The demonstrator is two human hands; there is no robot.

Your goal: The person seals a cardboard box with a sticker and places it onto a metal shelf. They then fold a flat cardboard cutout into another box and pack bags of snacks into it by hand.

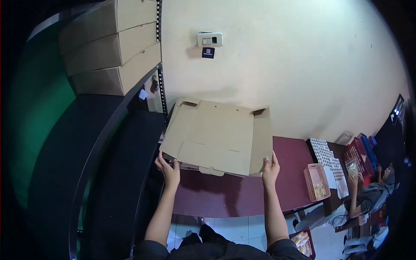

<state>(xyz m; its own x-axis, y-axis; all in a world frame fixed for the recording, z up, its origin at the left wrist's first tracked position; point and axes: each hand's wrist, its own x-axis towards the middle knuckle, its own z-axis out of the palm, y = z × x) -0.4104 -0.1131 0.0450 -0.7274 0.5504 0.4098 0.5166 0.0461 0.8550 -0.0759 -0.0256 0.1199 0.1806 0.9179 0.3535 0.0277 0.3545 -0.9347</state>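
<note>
A flattened brown cardboard box (216,134) with cut slots and a rounded tab is held up over the dark red table (242,197). At its lower left corner, my left hand (169,171) grips the edge, thumb on top. On the lower right edge my right hand (271,171) holds the side flap, also with the thumb on top. The flaps at both sides stand partly raised. Beneath the cardboard's left part, further layers show along the front edge; what they are cannot be made out fully.
Stacked cardboard boxes (97,52) sit on a black shelf (99,108) at left. On the right are a pink basket (316,182), sheets of round stickers (325,158), red and blue crates (359,158) and another person (368,197). A red crate (303,242) stands below.
</note>
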